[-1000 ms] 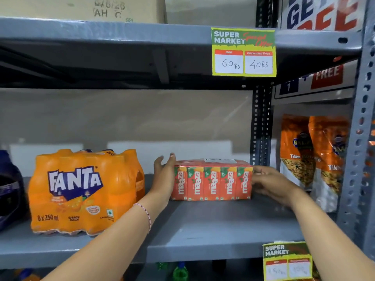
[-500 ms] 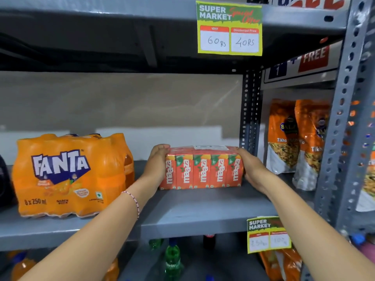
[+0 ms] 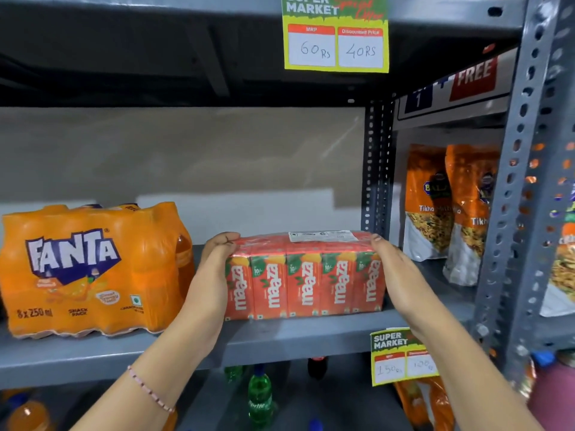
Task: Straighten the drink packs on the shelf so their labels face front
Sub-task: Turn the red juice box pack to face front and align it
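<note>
Though gripped, Maaza pack (image 3: 305, 281) front-facing

Two bare forearms, no sleeves. Thin pink-and-white beaded bracelet (image 3: 151, 391) on left wrist. Right wrist bare. Short nails.

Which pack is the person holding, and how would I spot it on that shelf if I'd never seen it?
Find the grey metal shelf under the yellow price tag. To the right of the big orange Fanta pack sits the Maaza pack, with the left hand and right hand at its ends. It is the only low red block of cartons, its white name printed sideways.
</note>
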